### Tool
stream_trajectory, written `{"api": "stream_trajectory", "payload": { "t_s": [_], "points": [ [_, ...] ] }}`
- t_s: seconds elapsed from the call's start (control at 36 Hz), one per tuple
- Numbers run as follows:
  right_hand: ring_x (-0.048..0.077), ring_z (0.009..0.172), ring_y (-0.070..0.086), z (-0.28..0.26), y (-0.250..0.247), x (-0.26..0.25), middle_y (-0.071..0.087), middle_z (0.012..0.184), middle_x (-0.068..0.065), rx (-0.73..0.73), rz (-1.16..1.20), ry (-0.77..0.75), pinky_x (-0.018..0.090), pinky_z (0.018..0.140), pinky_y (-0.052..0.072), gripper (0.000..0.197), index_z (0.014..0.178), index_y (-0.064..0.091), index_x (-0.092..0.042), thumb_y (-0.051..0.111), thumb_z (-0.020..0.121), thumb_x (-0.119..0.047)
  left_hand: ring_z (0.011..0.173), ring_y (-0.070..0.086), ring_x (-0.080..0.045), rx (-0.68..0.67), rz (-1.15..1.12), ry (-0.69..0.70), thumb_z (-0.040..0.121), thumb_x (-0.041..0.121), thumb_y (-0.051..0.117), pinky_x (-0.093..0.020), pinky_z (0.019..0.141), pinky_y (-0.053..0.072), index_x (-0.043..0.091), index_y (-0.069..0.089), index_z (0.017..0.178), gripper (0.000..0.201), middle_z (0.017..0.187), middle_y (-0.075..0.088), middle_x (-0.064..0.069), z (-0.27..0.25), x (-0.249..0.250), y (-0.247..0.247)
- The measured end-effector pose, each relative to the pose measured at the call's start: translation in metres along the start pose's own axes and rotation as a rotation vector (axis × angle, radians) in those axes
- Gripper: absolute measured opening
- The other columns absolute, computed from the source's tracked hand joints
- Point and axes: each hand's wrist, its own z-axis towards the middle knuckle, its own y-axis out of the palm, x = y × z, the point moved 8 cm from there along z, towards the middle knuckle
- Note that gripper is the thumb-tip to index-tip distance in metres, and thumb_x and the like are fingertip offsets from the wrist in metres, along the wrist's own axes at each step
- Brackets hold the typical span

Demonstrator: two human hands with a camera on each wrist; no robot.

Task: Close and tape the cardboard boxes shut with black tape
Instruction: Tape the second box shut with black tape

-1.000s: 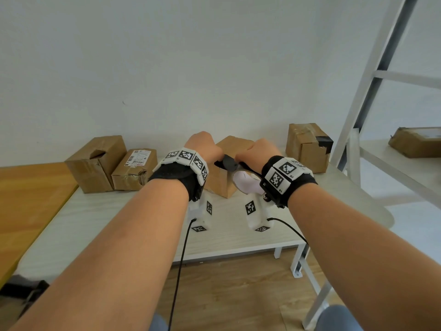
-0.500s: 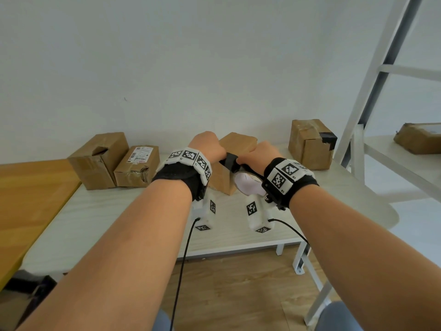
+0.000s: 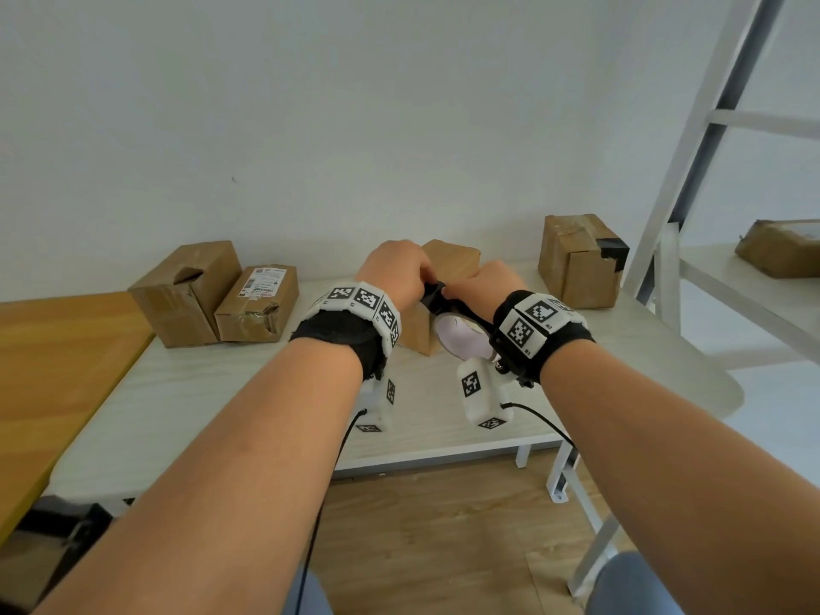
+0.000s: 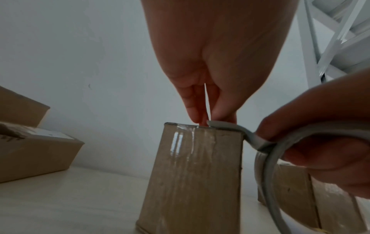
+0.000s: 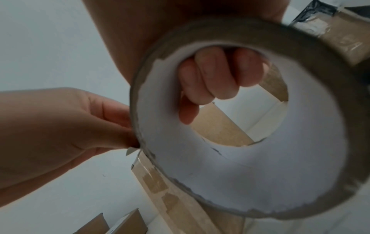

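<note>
A small cardboard box (image 3: 452, 261) stands upright mid-table, its top closed. My left hand (image 3: 419, 277) pinches the free end of the black tape (image 3: 432, 291) at the box's top edge. In the left wrist view the thumb and fingertips (image 4: 208, 117) hold the tape end (image 4: 222, 127) down on the box (image 4: 196, 174). My right hand (image 3: 457, 288) grips the tape roll (image 3: 457, 341) just right of the box. Its fingers (image 5: 216, 76) curl through the roll's white core (image 5: 240, 166). A short strip runs between the two hands.
Two worn boxes (image 3: 186, 290) (image 3: 257, 304) sit at the back left of the white table (image 3: 222, 415). A box with black tape (image 3: 581, 259) stands back right. A white metal frame (image 3: 692, 148) and a shelf holding a parcel (image 3: 781, 246) are on the right, a wooden desk (image 3: 53, 348) on the left.
The two hands have drawn closer together at the box's top, and the tape strip between them has become shorter.
</note>
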Motion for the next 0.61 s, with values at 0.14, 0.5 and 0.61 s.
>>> {"api": "stream_trajectory", "payload": {
  "t_s": [0.14,0.5,0.61],
  "points": [
    [0.021,0.067,0.046,0.008,0.004,0.007,0.044,0.062,-0.001,-0.003,0.026,0.048,0.026,0.055,0.033,0.034,0.059,0.04,-0.019,0.054,0.09,-0.023,0.106,0.061,-0.021,0.013,-0.034,0.028,0.095,0.01,0.047,-0.028,0.092,0.045,0.022,0.071,0.113,0.032,0.113,0.069,-0.001,-0.004,-0.01,0.003],
    [0.017,0.056,0.049,0.028,-0.009,0.026,0.05,0.057,-0.001,0.04,0.053,0.089,0.023,0.047,0.035,0.032,0.06,0.052,-0.015,0.071,0.077,-0.034,0.081,0.056,-0.022,0.082,0.155,0.024,0.095,0.029,0.042,-0.032,0.066,0.043,0.021,0.074,0.092,0.033,0.084,0.063,-0.004,-0.01,-0.012,0.008],
    [0.015,0.05,0.046,0.034,-0.006,0.027,0.05,0.056,-0.001,0.017,0.02,0.083,0.024,0.046,0.033,0.035,0.06,0.053,-0.014,0.071,0.079,-0.036,0.089,0.052,-0.022,0.107,0.173,0.013,0.097,0.033,0.039,-0.032,0.073,0.043,0.017,0.072,0.096,0.036,0.092,0.06,-0.003,-0.009,-0.014,0.012]
  ]
}}
